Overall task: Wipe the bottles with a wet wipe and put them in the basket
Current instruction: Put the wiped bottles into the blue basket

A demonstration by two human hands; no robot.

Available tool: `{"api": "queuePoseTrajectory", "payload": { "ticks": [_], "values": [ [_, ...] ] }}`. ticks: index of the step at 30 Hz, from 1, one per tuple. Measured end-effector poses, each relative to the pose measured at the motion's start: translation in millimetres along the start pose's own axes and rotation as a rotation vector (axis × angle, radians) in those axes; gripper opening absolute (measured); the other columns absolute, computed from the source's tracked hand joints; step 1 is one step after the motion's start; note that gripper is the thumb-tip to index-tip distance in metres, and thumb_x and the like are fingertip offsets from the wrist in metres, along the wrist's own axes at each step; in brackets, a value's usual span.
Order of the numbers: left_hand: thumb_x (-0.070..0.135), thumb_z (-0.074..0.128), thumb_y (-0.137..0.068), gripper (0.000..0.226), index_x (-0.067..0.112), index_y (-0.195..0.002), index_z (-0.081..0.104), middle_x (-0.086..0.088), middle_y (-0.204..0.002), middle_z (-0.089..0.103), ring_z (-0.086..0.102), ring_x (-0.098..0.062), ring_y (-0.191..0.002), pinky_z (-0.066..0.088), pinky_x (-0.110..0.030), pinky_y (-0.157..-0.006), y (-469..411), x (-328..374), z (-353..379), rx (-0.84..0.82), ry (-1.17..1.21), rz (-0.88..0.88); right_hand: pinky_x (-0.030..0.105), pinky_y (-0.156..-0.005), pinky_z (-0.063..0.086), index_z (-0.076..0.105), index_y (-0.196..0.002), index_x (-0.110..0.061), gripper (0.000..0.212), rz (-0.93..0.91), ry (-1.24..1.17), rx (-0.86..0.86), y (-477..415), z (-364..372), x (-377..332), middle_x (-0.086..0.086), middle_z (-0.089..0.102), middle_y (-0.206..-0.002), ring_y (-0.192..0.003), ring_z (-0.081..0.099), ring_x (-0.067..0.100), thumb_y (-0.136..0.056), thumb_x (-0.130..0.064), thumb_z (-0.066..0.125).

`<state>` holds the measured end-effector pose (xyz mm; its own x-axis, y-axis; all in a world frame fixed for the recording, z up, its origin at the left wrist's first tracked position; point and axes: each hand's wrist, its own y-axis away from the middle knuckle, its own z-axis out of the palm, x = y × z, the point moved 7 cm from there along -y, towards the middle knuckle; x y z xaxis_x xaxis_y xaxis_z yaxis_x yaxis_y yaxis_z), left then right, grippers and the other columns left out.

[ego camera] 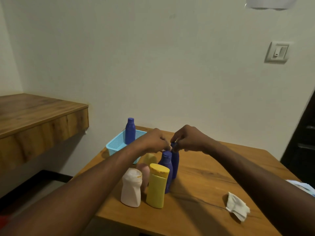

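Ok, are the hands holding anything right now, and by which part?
The right hand pinches the rear blue bottle of the near cluster by its cap. The left hand reaches the same cap; whether it grips cannot be told.

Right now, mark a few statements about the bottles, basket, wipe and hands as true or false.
1. A blue bottle stands in the basket. True.
2. The right hand holds the wipe. False: the wipe lies on the table, in neither hand.
3. The right hand pinches the cap of the rear bottle of the group on the table. True.
4. The front yellow bottle lies on its side. False: it stands upright.
5. The basket sits at the table's near right corner. False: it is at the far left edge.
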<state>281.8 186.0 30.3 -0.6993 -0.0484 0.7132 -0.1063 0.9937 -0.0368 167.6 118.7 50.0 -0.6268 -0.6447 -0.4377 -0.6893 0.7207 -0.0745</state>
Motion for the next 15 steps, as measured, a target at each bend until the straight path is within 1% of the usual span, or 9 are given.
{"api": "queuePoseTrajectory", "payload": {
  "ticks": [3,6,9,10,11,12,13,14,15],
  "values": [
    [0.017,0.073,-0.092,0.017,0.007,-0.106,0.077,-0.008,-0.106,0.075,0.07,-0.023,-0.104,0.057,-0.04,-0.094,-7.0,-0.1,-9.1,0.032,0.061,0.009,0.035,-0.072,0.062,0.079,-0.101,-0.011,0.021,-0.015,-0.061,0.079,-10.1,-18.7,-3.7,0.001,0.075,-0.093,-0.088,0.071,0.022,-0.08,-0.014,0.078],
    [0.017,0.075,-0.091,0.016,0.008,-0.104,0.077,-0.007,-0.101,0.075,0.07,-0.025,-0.102,0.057,-0.046,-0.095,-17.3,-3.8,-28.2,0.128,0.096,0.039,0.029,-0.066,0.061,0.077,-0.102,-0.009,0.023,-0.026,-0.145,0.177,-30.7,-39.9,-11.5,0.003,0.074,-0.096,-0.089,0.07,0.022,-0.08,-0.013,0.076],
    [0.019,0.076,-0.09,0.02,0.004,-0.102,0.073,-0.012,-0.101,0.073,0.067,-0.023,-0.093,0.054,-0.038,-0.085,-27.4,-13.8,-54.6,0.247,0.123,0.038,0.025,-0.062,0.058,0.077,-0.101,-0.008,0.022,-0.072,-0.222,0.252,-59.9,-51.3,-27.7,0.001,0.073,-0.093,-0.091,0.07,0.022,-0.08,-0.012,0.075],
    [0.018,0.077,-0.089,0.016,0.005,-0.096,0.07,-0.015,-0.098,0.069,0.062,-0.022,-0.089,0.05,-0.036,-0.082,-31.0,-19.3,-63.0,0.275,0.137,0.036,0.025,-0.061,0.057,0.077,-0.102,-0.007,0.023,-0.082,-0.238,0.268,-70.3,-52.0,-34.3,0.0,0.072,-0.091,-0.091,0.07,0.023,-0.08,-0.012,0.075],
    [0.018,0.078,-0.088,0.015,0.011,-0.086,0.064,-0.014,-0.095,0.063,0.057,-0.021,-0.088,0.046,-0.034,-0.079,-33.0,-23.9,-70.6,0.302,0.149,0.033,0.025,-0.061,0.057,0.077,-0.102,-0.007,0.023,-0.092,-0.248,0.283,-79.9,-51.8,-41.3,-0.001,0.071,-0.09,-0.091,0.07,0.023,-0.08,-0.011,0.075],
    [0.018,0.078,-0.087,0.022,0.018,-0.08,0.058,-0.01,-0.094,0.06,0.055,-0.02,-0.089,0.045,-0.033,-0.079,-36.5,-31.2,-77.4,0.321,0.147,0.023,0.028,-0.061,0.059,0.077,-0.101,-0.007,0.022,-0.098,-0.257,0.294,-91.8,-49.8,-48.1,-0.001,0.071,-0.089,-0.091,0.07,0.024,-0.08,-0.011,0.075],
    [0.018,0.079,-0.087,0.026,0.023,-0.078,0.055,-0.007,-0.096,0.06,0.057,-0.019,-0.091,0.045,-0.032,-0.081,-38.5,-37.3,-82.8,0.341,0.136,0.01,0.031,-0.064,0.062,0.077,-0.1,-0.007,0.021,-0.098,-0.266,0.305,-103.3,-47.5,-53.5,0.0,0.072,-0.09,-0.091,0.07,0.025,-0.079,-0.01,0.076],
    [0.018,0.079,-0.086,0.022,0.022,-0.084,0.058,-0.005,-0.099,0.062,0.059,-0.02,-0.094,0.045,-0.032,-0.082,-43.0,-47.2,-87.1,0.351,0.129,-0.01,0.035,-0.067,0.062,0.077,-0.1,-0.007,0.021,-0.094,-0.274,0.312,-115.9,-43.3,-57.9,0.003,0.073,-0.092,-0.091,0.071,0.026,-0.079,-0.01,0.076],
    [0.019,0.08,-0.086,0.019,0.019,-0.096,0.064,-0.004,-0.102,0.064,0.062,-0.02,-0.098,0.046,-0.031,-0.082,-45.4,-54.6,-90.2,0.361,0.12,-0.023,0.036,-0.069,0.063,0.077,-0.1,-0.006,0.022,-0.089,-0.277,0.314,-127.2,-38.2,-61.8,0.005,0.073,-0.095,-0.09,0.071,0.026,-0.078,-0.01,0.076]
  ]
}}
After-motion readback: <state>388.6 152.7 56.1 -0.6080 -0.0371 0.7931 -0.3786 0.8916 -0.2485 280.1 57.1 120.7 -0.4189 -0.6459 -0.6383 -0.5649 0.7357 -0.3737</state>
